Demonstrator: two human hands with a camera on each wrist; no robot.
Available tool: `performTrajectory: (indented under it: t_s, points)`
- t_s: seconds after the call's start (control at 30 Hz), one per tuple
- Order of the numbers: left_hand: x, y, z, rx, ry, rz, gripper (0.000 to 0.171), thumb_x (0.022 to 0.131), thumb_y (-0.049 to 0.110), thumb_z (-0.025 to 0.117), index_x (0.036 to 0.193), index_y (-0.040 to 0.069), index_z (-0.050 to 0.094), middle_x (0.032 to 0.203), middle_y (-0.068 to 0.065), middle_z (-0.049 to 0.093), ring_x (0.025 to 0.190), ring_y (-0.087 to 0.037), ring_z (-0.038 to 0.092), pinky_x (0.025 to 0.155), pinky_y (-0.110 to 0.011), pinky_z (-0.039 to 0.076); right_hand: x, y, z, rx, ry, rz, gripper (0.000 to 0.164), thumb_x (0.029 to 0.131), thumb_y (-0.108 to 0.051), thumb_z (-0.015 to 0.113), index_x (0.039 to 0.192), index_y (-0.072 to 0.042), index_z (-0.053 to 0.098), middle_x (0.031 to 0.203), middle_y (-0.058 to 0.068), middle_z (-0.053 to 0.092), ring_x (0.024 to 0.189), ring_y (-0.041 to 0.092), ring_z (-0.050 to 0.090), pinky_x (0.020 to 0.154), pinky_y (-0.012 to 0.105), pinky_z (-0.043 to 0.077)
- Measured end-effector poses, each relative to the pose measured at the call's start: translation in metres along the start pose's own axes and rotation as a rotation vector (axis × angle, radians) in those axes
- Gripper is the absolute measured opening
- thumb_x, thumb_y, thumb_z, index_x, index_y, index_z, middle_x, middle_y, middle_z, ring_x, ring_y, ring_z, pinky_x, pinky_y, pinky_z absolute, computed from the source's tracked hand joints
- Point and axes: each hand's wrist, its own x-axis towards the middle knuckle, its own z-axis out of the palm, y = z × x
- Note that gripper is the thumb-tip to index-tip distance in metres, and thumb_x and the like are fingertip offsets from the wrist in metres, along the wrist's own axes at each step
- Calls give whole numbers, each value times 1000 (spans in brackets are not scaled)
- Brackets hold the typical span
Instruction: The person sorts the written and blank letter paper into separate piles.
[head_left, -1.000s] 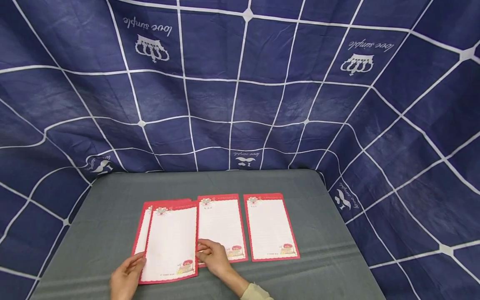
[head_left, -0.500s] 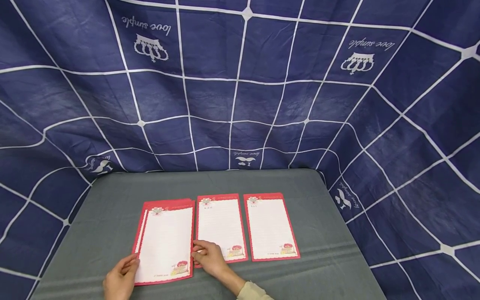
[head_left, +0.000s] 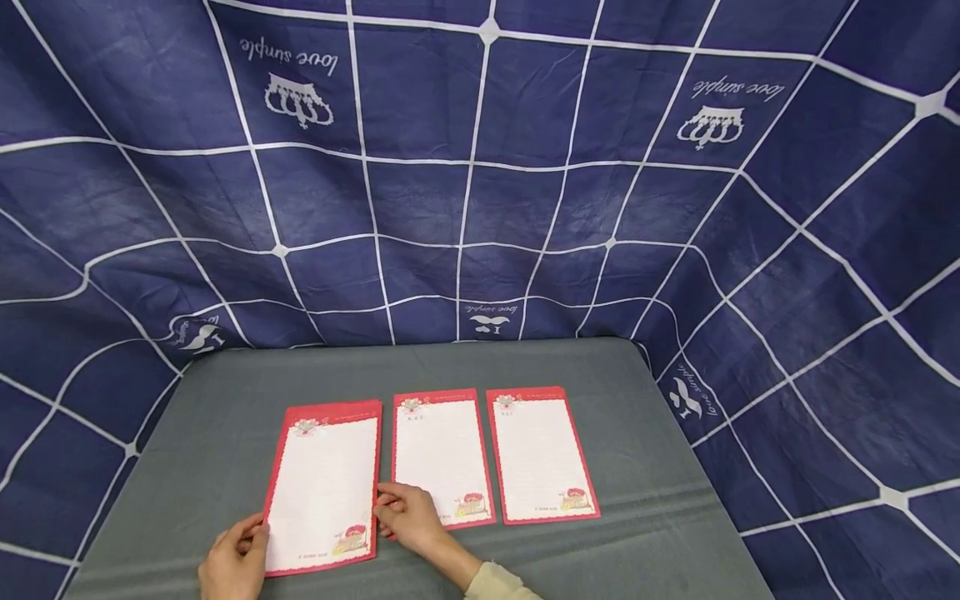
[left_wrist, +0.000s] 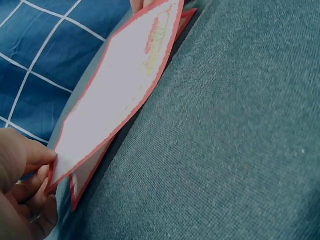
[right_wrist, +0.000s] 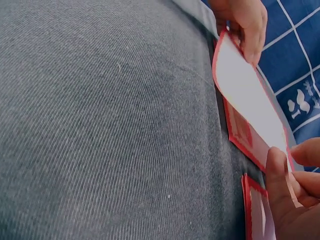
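On my feeds: left hand [head_left: 234, 560], fingers pinching the left edge of a red-bordered stationery sheet [head_left: 322, 492]. That one's left of the middle sheet [head_left: 438, 446], bowed, raised over a lower sheet [left_wrist: 89, 171]. Right hand [head_left: 411, 518] pinches its right edge, by the middle sheet's lower-left corner. Right-hand sheet [head_left: 542, 457] lies just right of the middle sheet, on the grey bench [head_left: 637, 542].

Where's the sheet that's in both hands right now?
In the head view, the held sheet is left of centre, between the left hand and right hand, left of the middle sheet, above a lower sheet.
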Motion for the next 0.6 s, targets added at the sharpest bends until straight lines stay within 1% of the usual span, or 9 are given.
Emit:
performTrajectory:
  t_s: [0.1,0.17,0.23,0.33,0.4,0.47,0.6]
  points:
    - [2,-1,-1,32,-16,-22,26,94,20,62,107,0,72,87,-8,64,67,-10,52,61,-32,42,1,-1,2,-7,-14,-23,35,91,5,63,125,13,60,86,4,68,54,8,62,49,22,54]
    - [2,-3,-1,38,-14,-18,27,94,22,61,106,0,72,84,-8,63,67,-15,53,63,-38,43,0,-2,2,-16,-17,-29,35,91,4,63,125,14,60,85,4,68,52,7,61,48,22,54]
    - [3,-5,1,38,-1,-4,28,94,22,61,105,-1,72,83,-8,63,66,-15,53,63,-39,43,0,-2,3,-30,-16,-26,35,91,4,63,125,13,61,83,3,68,49,5,58,46,22,53]
    - [3,-8,3,49,16,20,29,93,22,63,105,-2,73,83,-8,62,65,-13,52,62,-37,41,0,-2,3,-47,-13,-9,34,92,1,64,124,11,62,81,-1,67,46,1,54,44,22,52]
    - [2,-9,4,55,24,37,29,92,21,63,105,-3,72,84,-9,62,66,-14,53,63,-38,41,0,-3,3,-50,-16,0,34,92,1,65,124,11,62,81,-2,66,46,1,53,43,22,51]
    - [1,-10,5,55,30,48,29,91,20,64,105,-4,72,84,-11,62,68,-19,55,64,-41,42,-1,-3,4,-55,-19,5,35,92,0,65,125,11,62,80,-2,66,46,1,52,42,23,51]
    - [0,-11,7,48,33,47,29,91,19,65,105,-6,71,86,-14,61,76,-31,58,67,-47,42,-1,-3,4,-58,-29,8,36,92,-1,65,125,11,61,81,-2,65,46,2,53,42,24,52]
